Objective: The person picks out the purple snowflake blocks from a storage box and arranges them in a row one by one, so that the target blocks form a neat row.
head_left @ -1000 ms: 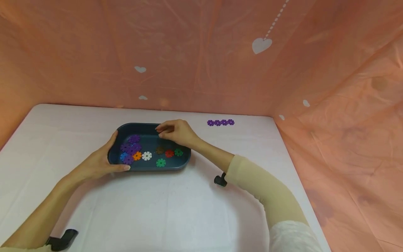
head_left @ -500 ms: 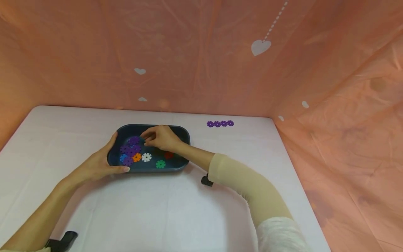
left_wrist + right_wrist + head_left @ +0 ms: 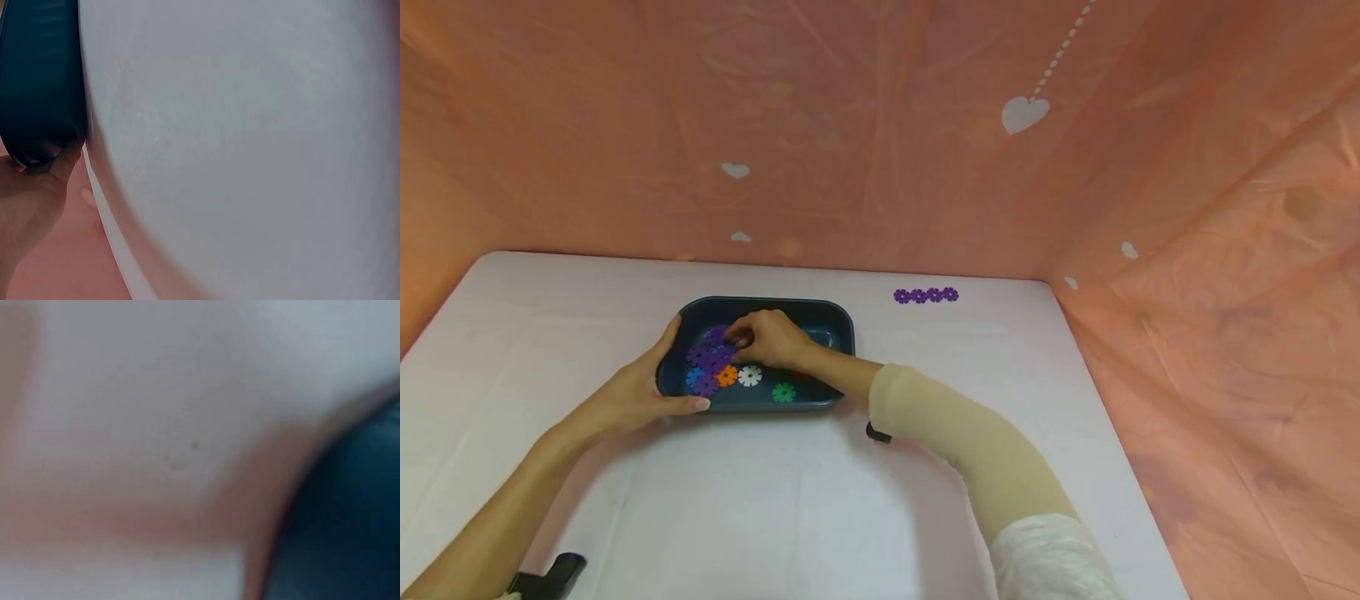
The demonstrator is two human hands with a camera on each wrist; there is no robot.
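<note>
Landmark: dark blue tray on the white bench, a little left of the middle.
Left hand: wraps the tray's left end, thumb along the near rim, fingers curled over the far-left corner. The left wrist view shows a finger pressed against the tray's dark outer wall.
Right hand: reaches into the tray from the right, fingers bent down, fingertips at the purple discs; whether this grip already pinches one I cannot tell, since the hand hides its own fingertips.
Purple discs: a cluster of flower-shaped pieces in the tray's left half, some overlapping.
Other discs in the tray: blue at the cluster's near-left edge, orange and white just right of the cluster, green by the near wall.
Purple chain: four purple discs joined in a row on the bench, right of the tray and well apart from it, near the far edge.
Right wrist view: blurred; only the bench and a dark edge of the tray show.
Backdrop: orange sheet with white hearts beyond the tray and along the right.
</note>
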